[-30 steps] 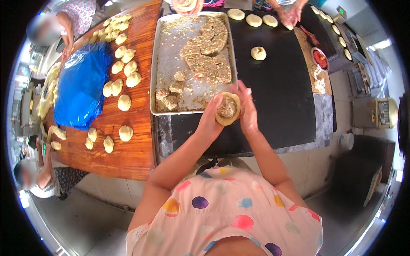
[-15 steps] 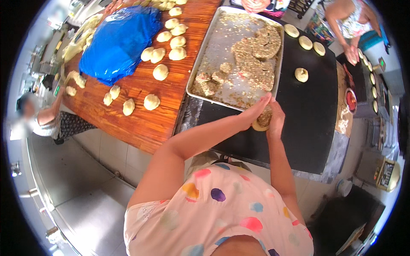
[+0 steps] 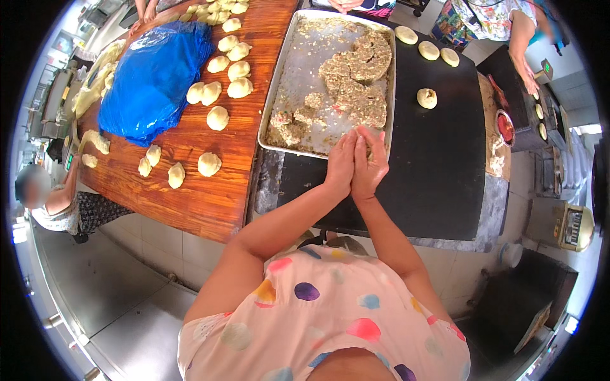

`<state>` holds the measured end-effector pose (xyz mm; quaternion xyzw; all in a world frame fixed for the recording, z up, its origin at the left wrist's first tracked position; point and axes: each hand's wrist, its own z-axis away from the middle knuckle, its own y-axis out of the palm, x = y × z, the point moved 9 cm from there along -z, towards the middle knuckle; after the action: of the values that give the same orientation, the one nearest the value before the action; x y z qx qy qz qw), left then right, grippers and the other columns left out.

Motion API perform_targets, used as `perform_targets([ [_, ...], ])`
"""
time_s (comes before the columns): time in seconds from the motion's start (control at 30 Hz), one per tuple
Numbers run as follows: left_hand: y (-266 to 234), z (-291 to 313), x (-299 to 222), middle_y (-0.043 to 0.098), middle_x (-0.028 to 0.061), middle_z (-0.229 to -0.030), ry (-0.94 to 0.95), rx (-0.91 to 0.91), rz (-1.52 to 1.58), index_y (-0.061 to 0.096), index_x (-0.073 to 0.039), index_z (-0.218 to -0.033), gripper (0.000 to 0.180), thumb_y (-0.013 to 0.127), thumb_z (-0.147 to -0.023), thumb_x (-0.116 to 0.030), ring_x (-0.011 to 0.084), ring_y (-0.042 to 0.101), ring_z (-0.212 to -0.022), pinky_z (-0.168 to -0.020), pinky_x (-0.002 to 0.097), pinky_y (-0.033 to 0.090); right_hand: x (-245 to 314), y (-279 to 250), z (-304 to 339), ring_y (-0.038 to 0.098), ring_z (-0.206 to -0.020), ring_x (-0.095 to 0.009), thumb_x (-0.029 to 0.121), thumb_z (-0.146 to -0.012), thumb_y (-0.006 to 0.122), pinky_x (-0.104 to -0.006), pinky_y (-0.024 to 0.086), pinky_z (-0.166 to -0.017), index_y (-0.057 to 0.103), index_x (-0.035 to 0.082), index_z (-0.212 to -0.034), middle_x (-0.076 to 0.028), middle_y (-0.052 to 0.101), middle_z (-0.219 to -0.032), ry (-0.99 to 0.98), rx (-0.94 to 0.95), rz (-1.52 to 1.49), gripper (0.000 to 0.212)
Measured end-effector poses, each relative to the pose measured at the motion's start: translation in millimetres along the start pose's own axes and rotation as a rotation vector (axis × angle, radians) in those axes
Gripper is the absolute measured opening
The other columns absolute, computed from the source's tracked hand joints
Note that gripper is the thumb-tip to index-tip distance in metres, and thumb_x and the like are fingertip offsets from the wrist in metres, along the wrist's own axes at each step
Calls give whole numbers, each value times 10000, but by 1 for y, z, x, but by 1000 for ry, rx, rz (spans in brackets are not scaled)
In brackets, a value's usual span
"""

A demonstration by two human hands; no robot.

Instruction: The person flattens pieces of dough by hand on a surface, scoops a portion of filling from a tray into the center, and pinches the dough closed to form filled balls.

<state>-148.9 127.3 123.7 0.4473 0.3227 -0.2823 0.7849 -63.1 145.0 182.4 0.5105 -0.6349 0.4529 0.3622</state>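
Note:
My left hand (image 3: 341, 162) and my right hand (image 3: 370, 165) are pressed together, palms facing, over the near right corner of a metal tray (image 3: 297, 63). Between them is the filled dough piece seen half a second ago; the fingers and palms now hide it. A chunky brown-grey filling (image 3: 356, 86) is heaped on the tray's right side, with smaller clumps (image 3: 289, 130) at its near left. To the right, a round filled bun (image 3: 427, 98) sits alone on the black tabletop (image 3: 438, 165).
Several pale dough balls (image 3: 217, 118) dot the wooden table (image 3: 210, 197) at left, beside a blue plastic-covered mound (image 3: 155, 82). Flattened buns (image 3: 429, 51) line the far black table. A red-filled bowl (image 3: 505, 128) stands at right. Other people work at the left, far side and right.
My hands have closed over the dough and its filling, which showed between them before. The view has shifted, so the tables appear further left. The person at right has reached a hand outward.

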Motion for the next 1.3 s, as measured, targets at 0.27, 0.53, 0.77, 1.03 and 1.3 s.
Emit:
perform_targets([
  [0.27, 2, -3, -8, 617, 3, -947, -104, 40, -295, 613, -118, -1045, 499, 436, -984, -581, 113, 591, -810, -705, 260, 474, -22, -3, -4, 585, -877, -131, 287, -1015, 502, -282, 463, -840, 661, -52, -1044, -61, 674, -965, 200, 9, -294, 376],
  [0.53, 10, -16, -19, 639, 49, -1007, -309, 57, 213, 573, -47, -1096, 538, 487, -968, -562, 164, 632, -929, -808, 355, 534, -29, -7, -6, 587, -804, -144, 318, -1023, 480, -287, 474, -786, 667, -26, -974, -57, 665, -891, 447, -202, -666, 394],
  [0.77, 2, -5, -9, 615, 20, -983, -18, 35, 79, 586, -75, -1118, 227, 498, -1023, -261, 115, 601, -890, -813, 277, 506, 0, 2, -6, 601, -993, -153, 128, -963, 574, -318, 421, -996, 635, -4, -1110, -68, 642, -1118, 16, -70, -56, 208],
  [1.03, 5, -17, -23, 622, 76, -1137, -266, 229, -237, 547, -43, -1210, 567, 480, -972, -553, 151, 614, -1046, -877, 309, 514, -17, 7, -18, 538, -1192, -188, 510, -1019, 354, -325, 377, -1048, 566, -6, -1302, -118, 586, -1301, 570, 160, -727, 626],
  [1.3, 35, -3, -7, 627, 66, -1090, -154, 190, 356, 567, -55, -1185, 417, 448, -1026, -422, 168, 613, -1016, -891, 342, 497, -16, -11, -14, 589, -846, -125, 407, -1029, 457, -289, 461, -836, 712, -10, -856, -63, 684, -857, 448, -255, -493, 519],
])
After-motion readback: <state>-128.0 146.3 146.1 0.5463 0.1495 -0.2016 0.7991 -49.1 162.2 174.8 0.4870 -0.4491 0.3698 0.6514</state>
